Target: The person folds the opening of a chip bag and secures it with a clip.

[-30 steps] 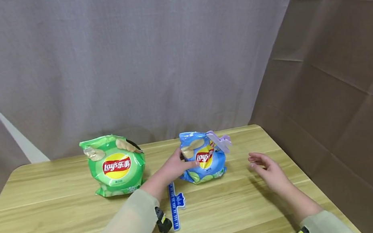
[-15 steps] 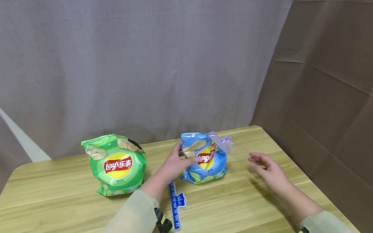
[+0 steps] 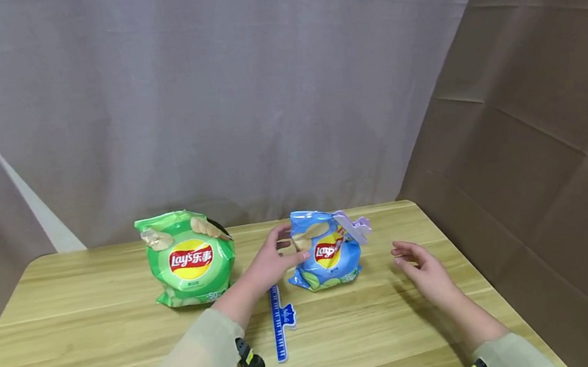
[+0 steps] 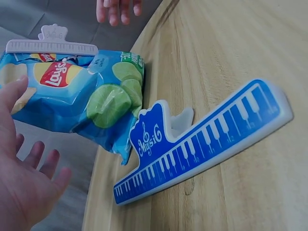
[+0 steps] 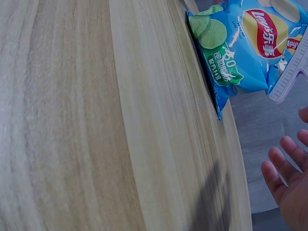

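Note:
A blue chip bag (image 3: pixel 329 251) stands on the table, a purple piano-pattern clip (image 3: pixel 353 227) fastened across its upper right corner. At the bag's left side is my left hand (image 3: pixel 273 260), fingers spread and not wrapped round it. The thumb (image 4: pixel 13 94) overlaps the bag in the left wrist view; whether it touches cannot be told. My right hand (image 3: pixel 425 272) hovers to the right of the bag, fingers loosely bent and holding nothing. Below the left hand, a blue piano-pattern clip (image 3: pixel 279 327) lettered "Music" (image 4: pixel 151 137) lies on the wood.
To the left a green chip bag (image 3: pixel 191 264) stands upright, with something dark at its upper right edge. The wooden table (image 3: pixel 96 356) ends at a grey curtain (image 3: pixel 233 90) behind, and a brown cloth wall (image 3: pixel 563 134) rises on the right.
My left hand has loosened from the blue chip bag and drawn slightly left, its fingers now apart. The view has shifted a little. My right hand has stayed in place.

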A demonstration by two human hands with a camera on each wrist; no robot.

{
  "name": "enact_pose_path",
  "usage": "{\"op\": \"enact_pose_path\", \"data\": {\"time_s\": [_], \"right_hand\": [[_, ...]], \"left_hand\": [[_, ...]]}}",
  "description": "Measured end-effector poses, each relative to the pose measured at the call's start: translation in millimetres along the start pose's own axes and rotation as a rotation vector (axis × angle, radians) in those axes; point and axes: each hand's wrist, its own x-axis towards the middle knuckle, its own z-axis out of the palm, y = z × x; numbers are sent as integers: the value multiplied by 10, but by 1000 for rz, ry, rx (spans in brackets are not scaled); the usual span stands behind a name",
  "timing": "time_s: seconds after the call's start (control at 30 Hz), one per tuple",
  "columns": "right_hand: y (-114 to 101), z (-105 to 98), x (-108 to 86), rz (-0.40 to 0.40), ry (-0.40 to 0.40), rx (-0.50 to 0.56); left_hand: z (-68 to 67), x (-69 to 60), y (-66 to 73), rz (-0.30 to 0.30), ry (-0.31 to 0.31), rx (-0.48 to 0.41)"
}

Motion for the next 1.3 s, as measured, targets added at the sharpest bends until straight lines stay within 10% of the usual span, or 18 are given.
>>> {"op": "enact_pose_path", "data": {"time_s": [0.73, 1.3], "right_hand": [[-275, 179, -77, 50, 22, -20], [-485, 554, -93, 32, -112, 64]], "left_hand": [[-293, -467, 63, 26, 103, -19], [-625, -909, -48, 71, 175, -64]]}}
